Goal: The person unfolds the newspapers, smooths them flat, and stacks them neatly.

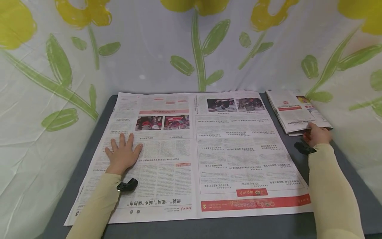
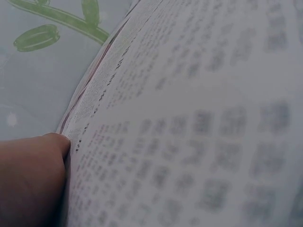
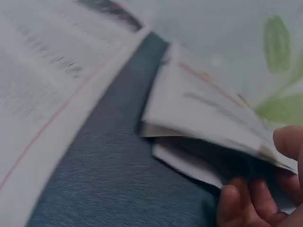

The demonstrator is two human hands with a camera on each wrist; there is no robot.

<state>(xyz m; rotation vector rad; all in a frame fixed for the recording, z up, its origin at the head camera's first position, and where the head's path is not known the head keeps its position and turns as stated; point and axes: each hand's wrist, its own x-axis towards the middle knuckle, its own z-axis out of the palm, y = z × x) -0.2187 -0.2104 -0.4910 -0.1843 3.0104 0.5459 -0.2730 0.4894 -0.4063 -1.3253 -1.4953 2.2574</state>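
Observation:
A wide newspaper sheet (image 1: 161, 149) lies spread on the dark table, its print upside down in the head view. My left hand (image 1: 123, 157) rests on its left half, fingers spread. In the left wrist view a part of the left hand (image 2: 33, 177) shows beside the sheet's edge, with the print close and blurred. At the right, a folded newspaper (image 1: 293, 114) lies near the back. My right hand (image 1: 318, 135) pinches its near edge; in the right wrist view the thumb is above and the fingers (image 3: 230, 201) are below the lifted layer.
The dark table (image 1: 209, 229) shows as a strip along the front and between the two newspapers. A white cloth (image 1: 143, 66) with yellow flowers and green leaves hangs behind and at both sides. A dark band (image 1: 127, 185) sits on the left wrist.

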